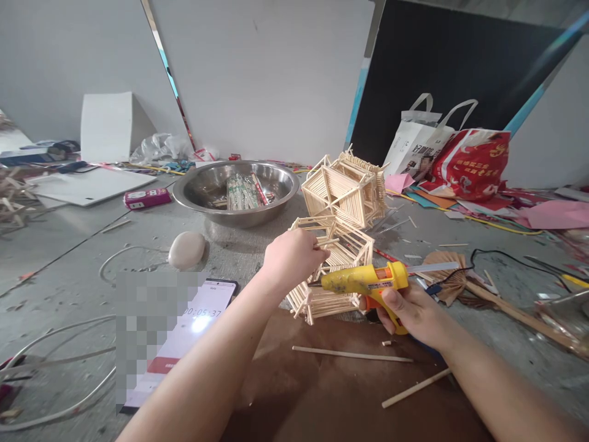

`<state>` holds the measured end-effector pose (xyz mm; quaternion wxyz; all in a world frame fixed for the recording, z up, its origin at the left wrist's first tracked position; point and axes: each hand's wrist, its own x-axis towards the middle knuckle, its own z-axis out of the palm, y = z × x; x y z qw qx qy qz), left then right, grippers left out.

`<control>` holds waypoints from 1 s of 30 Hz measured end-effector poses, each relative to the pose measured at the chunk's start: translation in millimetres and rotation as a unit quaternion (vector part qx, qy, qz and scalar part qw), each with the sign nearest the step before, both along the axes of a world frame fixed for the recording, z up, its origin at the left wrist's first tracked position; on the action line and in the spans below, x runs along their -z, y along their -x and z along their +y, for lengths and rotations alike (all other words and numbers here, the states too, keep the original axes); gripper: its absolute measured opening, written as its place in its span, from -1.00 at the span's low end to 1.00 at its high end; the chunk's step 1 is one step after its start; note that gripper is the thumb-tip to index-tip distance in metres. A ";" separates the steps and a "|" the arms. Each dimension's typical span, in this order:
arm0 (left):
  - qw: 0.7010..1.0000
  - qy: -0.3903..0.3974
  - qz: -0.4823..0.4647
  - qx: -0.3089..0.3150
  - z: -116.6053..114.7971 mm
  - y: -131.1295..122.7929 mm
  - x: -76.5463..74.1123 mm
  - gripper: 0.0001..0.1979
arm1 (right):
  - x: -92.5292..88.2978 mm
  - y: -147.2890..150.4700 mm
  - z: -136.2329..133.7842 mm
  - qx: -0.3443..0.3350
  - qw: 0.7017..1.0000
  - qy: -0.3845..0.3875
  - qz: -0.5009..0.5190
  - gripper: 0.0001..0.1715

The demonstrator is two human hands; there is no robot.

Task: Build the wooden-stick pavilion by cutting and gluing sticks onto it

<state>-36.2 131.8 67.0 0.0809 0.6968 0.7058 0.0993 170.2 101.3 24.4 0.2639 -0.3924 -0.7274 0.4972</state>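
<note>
My right hand [411,310] is wrapped round a yellow glue gun [363,279], whose nozzle points left; a clear glue stick [435,267] pokes from its back. The fingers of my left hand [297,261] are pinched on a short wooden stick [327,243] above an open frame of thin sticks [334,304]. That frame stands at the brown board's far edge, partly hidden by my left hand and the gun. Behind it is a second stick structure [343,190] with filled sides. Two loose sticks [352,353] lie on the brown board [322,393].
A metal bowl [237,218] with packed sticks stands behind my left hand. Left are a phone [184,344], a white round object [186,250] and cables. Right are a fan-shaped brown object [442,276], a black cord, bags [476,162] and coloured paper.
</note>
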 end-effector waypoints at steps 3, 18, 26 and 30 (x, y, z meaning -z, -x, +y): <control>1.000 0.007 -0.002 -0.003 -0.1 0.2 -0.1 -0.67 | -1.5 0.9 -0.7 0.000 1.000 0.004 0.012 -0.46; 1.000 0.006 -0.004 0.004 0.7 0.8 0.1 -0.64 | -3.4 1.0 -0.9 0.009 1.000 0.002 0.009 -0.45; 1.000 0.021 0.001 0.001 0.4 0.7 -1.5 -0.59 | -3.5 1.2 -0.6 0.008 1.000 0.008 0.021 -0.48; 0.999 0.032 0.043 0.004 -1.7 0.5 -3.2 -0.54 | -2.6 1.5 0.0 0.010 1.000 0.010 0.025 -0.46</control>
